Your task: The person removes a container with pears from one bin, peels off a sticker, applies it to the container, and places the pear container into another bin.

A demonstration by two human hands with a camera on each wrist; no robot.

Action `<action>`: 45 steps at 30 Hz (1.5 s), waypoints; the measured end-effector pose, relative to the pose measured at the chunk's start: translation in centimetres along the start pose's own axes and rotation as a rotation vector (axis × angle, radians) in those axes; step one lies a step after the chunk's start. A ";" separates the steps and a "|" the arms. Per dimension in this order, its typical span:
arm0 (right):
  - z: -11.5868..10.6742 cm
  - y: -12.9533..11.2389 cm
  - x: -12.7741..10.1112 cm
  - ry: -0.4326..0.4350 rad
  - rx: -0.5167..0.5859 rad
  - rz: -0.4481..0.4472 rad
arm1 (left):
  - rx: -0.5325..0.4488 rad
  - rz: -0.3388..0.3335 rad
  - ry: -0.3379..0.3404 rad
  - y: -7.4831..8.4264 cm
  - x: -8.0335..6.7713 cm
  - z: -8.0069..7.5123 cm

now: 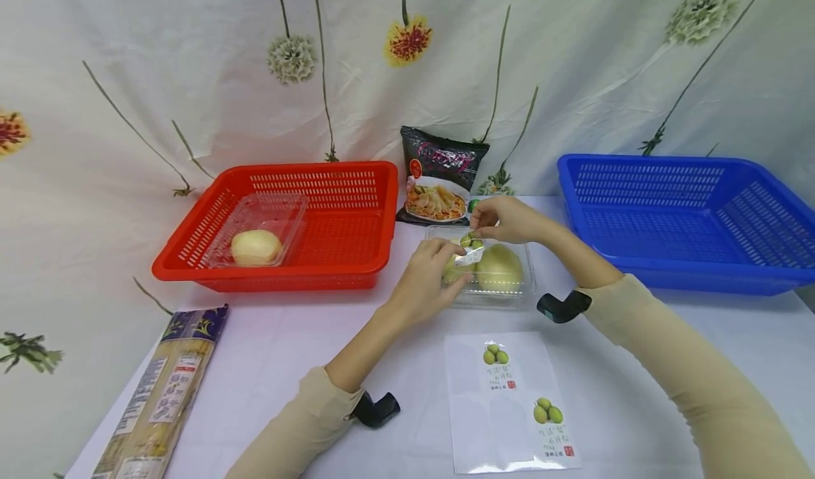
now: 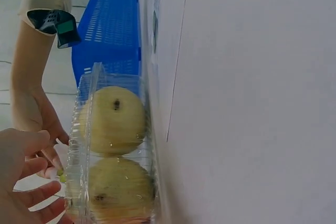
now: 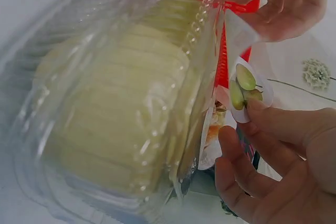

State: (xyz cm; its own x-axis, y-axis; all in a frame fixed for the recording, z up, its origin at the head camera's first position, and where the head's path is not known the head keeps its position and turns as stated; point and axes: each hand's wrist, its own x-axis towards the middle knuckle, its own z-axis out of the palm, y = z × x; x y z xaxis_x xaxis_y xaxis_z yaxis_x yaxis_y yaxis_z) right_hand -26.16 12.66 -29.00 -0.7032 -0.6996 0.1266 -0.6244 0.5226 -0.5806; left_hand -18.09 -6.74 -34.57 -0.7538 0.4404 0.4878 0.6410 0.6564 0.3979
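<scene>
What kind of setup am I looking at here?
Probably a staged tabletop workspace, not a real kitchen: a flowered cloth backdrop, a red basket and blue basket on the table, and packaged groceries.

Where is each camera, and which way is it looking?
Head: up on the person's head, looking forward and down at the table; both hands, left hand and right hand, and sleeves show.
Left wrist: on the left wrist, looking along the table at the pear box; left fingers and the right arm show.
Right wrist: on the right wrist, close to the box; both hands pinch the sticker.
All three share the pear box.
</scene>
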 end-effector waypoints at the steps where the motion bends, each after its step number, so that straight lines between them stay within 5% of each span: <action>1: 0.0 0.1 0.1 -0.006 -0.004 -0.002 | 0.011 -0.005 -0.031 -0.1 0.1 0.1; 10: 0.5 0.4 0.3 -0.018 -0.004 0.028 | 0.092 -0.006 -0.146 -0.2 0.0 0.7; 20: 2.2 1.1 -0.6 0.072 -0.072 0.094 | 0.232 0.060 -0.232 0.1 -0.8 0.6; 30: 4.1 1.4 -0.8 0.106 -0.190 0.296 | 0.189 0.031 -0.228 -0.6 -1.6 0.6; 45: 4.2 1.7 0.1 0.190 -0.167 0.380 | 0.116 -0.020 -0.234 -1.1 -1.2 0.4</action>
State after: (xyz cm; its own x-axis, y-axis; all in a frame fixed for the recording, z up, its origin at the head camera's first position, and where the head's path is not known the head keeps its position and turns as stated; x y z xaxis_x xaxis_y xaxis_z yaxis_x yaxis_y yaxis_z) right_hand -25.92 11.42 -33.34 -0.9333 -0.3492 0.0842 -0.3452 0.8071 -0.4790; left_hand -17.96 -7.74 -35.89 -0.7880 0.5474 0.2819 0.6146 0.7263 0.3078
